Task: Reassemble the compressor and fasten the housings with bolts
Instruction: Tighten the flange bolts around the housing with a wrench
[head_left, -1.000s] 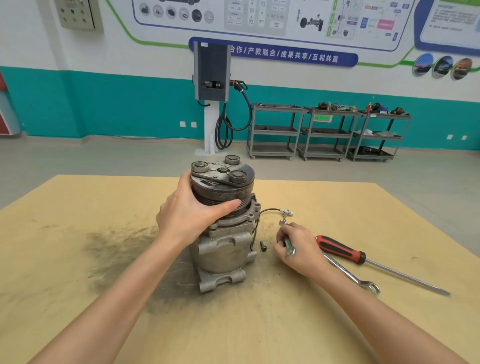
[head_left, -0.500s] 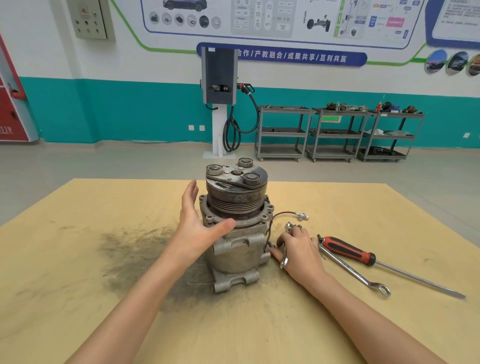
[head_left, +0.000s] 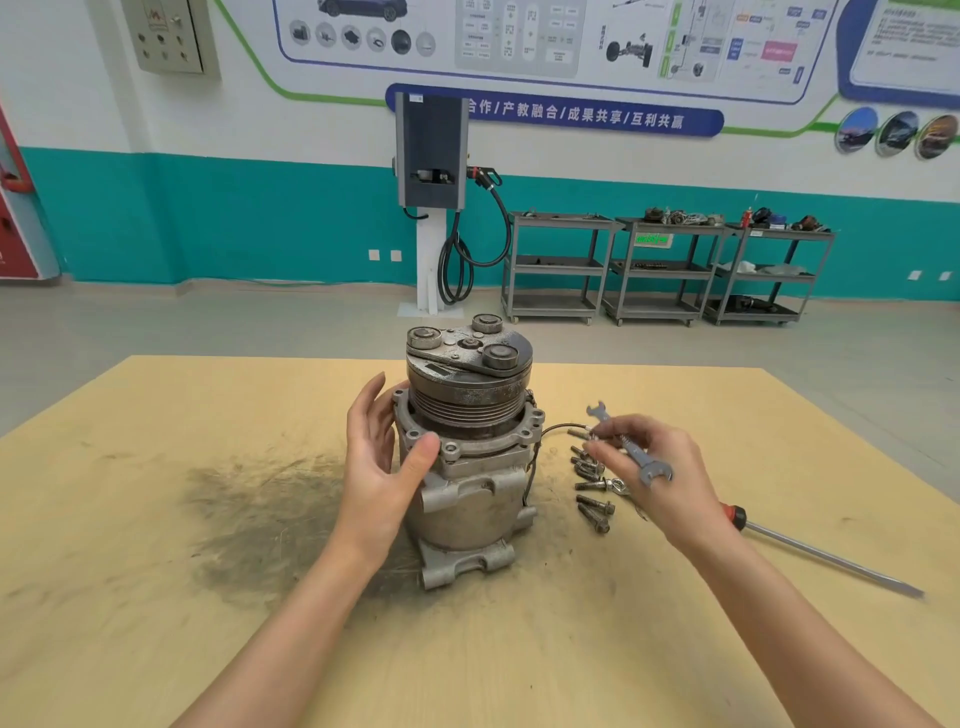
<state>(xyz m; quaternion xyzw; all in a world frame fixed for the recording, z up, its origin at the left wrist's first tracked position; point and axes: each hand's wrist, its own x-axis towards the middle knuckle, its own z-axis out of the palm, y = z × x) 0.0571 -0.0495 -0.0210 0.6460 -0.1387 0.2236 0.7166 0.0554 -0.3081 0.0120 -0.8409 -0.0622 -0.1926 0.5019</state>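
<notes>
You are in a workshop with a teal-and-white wall, standing at a tan bench (head_left: 156, 597) whose top carries a dark smear of grime left of centre. The compressor (head_left: 467, 452) stands upright near the middle of the bench, pulley end up, its mounting lugs resting on the surface at the edge of the grime.

Your left hand (head_left: 376, 467) is against the compressor's left side: the fingers are straight and together, reaching up along the flange, and the thumb lies across the front just under the flange rim. Nothing is gripped there.

Your right hand (head_left: 652, 478) hovers just right of the compressor, above the bench. Its thumb and fingertips pinch a bolt (head_left: 581, 433), head toward the hand, while a small open-ended wrench (head_left: 626, 446) lies slanted across the same fingers, one jaw sticking up past them and the other by the knuckles.

Below that hand, several loose bolts (head_left: 592, 486) lie in a cluster on the bench, close to the compressor's right side, and a thin black wire (head_left: 553, 429) arcs out from the housing toward them. Farther right, a red-handled screwdriver (head_left: 821, 556) lies with its blade pointing toward the bench's right edge.

Behind the bench stand a charging post (head_left: 431, 197) and three grey shelf carts (head_left: 670, 270) along the wall.
</notes>
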